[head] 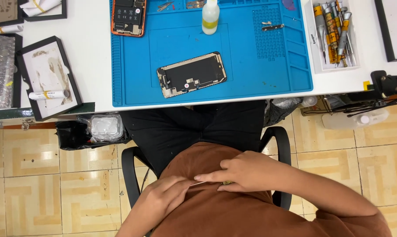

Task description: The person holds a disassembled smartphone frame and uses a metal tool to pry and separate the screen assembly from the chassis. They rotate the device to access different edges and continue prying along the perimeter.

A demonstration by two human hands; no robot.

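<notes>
The right hand (246, 170) is laid against the front of the brown shirt (233, 210), its grip closed loosely around a small greenish object (227, 182) that is mostly hidden under the fingers; what kind of object it is cannot be told. The left hand (163, 199) is held just beside it, lower and to the left, with its fingers curled and meeting the right fingertips at a thin pale strip (197, 183) pinched between them. Both hands are kept near the body, well apart from the tabletop (93, 66).

Below the hands, black trousers (189, 127) and the arms of a black chair (130, 171) are seen over a tiled floor (45, 175). Farther away, a blue work mat (268, 66) is spread on the white tabletop. An opened phone screen panel (192, 74) is lying face down at the middle of the mat, tilted slightly. At the mat's far edge an orange-cased phone body (128, 16) with its insides exposed is placed on the left, and a small bottle (210, 16) with yellowish liquid stands to its right. A white tray of tools (334, 35) is set to the right of the mat. On the left, a black-framed tray (48, 77) holding a white tube (48, 94) is resting.
</notes>
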